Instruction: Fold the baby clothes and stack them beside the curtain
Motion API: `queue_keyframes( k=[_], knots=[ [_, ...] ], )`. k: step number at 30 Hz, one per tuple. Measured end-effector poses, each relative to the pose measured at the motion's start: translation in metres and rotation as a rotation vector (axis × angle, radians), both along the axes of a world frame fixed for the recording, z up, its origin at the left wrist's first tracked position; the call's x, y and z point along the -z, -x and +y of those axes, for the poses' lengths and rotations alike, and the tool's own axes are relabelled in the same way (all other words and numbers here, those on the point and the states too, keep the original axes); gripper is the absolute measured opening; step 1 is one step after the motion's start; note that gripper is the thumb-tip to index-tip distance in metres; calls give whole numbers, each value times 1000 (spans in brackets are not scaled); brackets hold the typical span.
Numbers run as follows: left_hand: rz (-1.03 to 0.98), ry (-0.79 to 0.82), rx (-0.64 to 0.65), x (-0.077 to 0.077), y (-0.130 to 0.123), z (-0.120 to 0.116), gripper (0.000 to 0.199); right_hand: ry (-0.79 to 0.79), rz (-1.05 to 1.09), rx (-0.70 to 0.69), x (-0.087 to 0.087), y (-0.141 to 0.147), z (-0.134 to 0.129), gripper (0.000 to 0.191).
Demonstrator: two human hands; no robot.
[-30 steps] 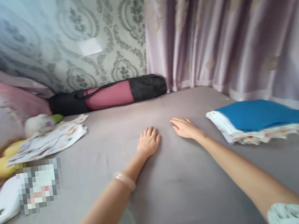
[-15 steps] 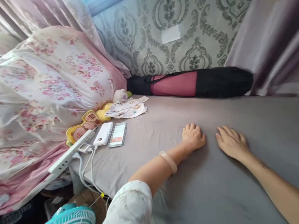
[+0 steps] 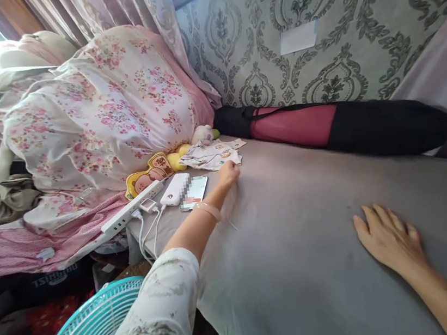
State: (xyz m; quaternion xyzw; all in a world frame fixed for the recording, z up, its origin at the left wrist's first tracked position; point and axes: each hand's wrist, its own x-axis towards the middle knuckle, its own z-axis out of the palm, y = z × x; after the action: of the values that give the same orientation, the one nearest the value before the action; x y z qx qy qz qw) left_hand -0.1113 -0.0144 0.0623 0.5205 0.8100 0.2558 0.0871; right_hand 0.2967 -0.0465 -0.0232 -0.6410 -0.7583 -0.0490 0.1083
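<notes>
My left hand (image 3: 229, 172) has reached out to the front right edge of a small printed white cloth (image 3: 208, 157). Its fingers are curled closed, and whatever may be in them is hidden. A pale bangle (image 3: 208, 210) circles that wrist. Below the left forearm's upper side lie a phone (image 3: 200, 187) with its screen lit and a white power bank (image 3: 176, 189). Flat on the grey bed sheet (image 3: 289, 225), my right hand (image 3: 391, 236) rests with fingers spread, holding nothing.
A white power strip (image 3: 130, 207) with plugged cables runs along the left edge. Behind it are a yellow plush toy (image 3: 143, 181) and a floral-covered heap (image 3: 96, 113). A black-and-red long bag (image 3: 296, 127) lies along the wall. A turquoise fan (image 3: 92, 327) stands low left.
My left hand has gone from the middle of the sheet to the white cloth's edge, and its fingers have curled in. My right hand still lies flat. The view has turned left.
</notes>
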Motion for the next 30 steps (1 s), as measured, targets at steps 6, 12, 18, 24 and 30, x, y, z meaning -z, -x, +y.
queue_keyframes(
  k=[6, 12, 18, 24, 30],
  knots=[
    [76, -22, -280, -28, 83, -3, 36, 5, -12, 15, 0, 2, -3, 75],
    [228, -6, -445, -40, 142, -6, 34, -4, -1, 4, -1, 2, -3, 77],
    [313, 88, -499, -32, 176, -3, 37, -8, -28, -16, -1, 1, -4, 79],
    [370, 181, -472, -23, 193, 4, 30, -38, -59, -27, -1, 1, -4, 77],
    [511, 248, -364, -21, 191, 6, 37, -45, -71, -18, -2, 1, -5, 73]
  ],
)
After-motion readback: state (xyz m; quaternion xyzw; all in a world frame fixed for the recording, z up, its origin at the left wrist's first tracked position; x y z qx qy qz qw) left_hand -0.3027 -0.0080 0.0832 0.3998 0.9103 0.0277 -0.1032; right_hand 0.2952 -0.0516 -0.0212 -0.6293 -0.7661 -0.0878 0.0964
